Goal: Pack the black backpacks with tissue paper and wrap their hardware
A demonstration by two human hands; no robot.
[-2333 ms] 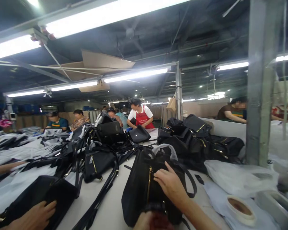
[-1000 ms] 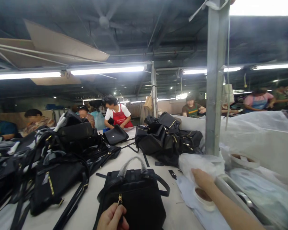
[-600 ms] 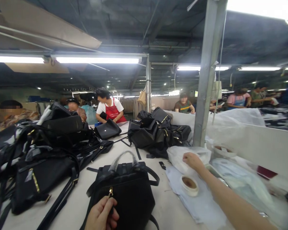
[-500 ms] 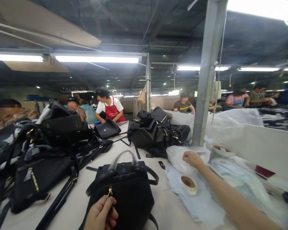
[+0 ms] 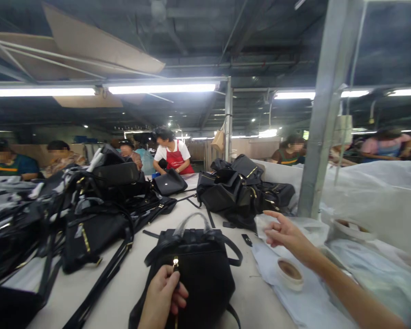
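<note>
A black backpack (image 5: 205, 278) lies in front of me on the pale table, its looped top handle wrapped in clear film. My left hand (image 5: 166, 292) pinches the zipper pull (image 5: 176, 265) on its front; some gold zipper shows below the fingers. My right hand (image 5: 287, 237) hovers at a clear plastic bag (image 5: 315, 225), index finger stretched out and the other fingers partly curled. I see nothing gripped in it. Just below that hand, a roll of tape (image 5: 290, 274) rests on pale blue sheets (image 5: 270, 256). A small black tab (image 5: 247, 240) lies beside them.
Black bags and straps pile up at left (image 5: 96, 224), with another bag heap (image 5: 243, 187) ahead. A metal post (image 5: 320, 119) rises at right, near a second tape roll (image 5: 351, 228). Across the table a person in a red apron (image 5: 176, 157) handles a black bag (image 5: 169, 183); other people sit around.
The view has swung left, so things appear further right. My right hand's fingers have lifted and spread from a pinch at the plastic bag. More gold zipper shows beneath my left hand.
</note>
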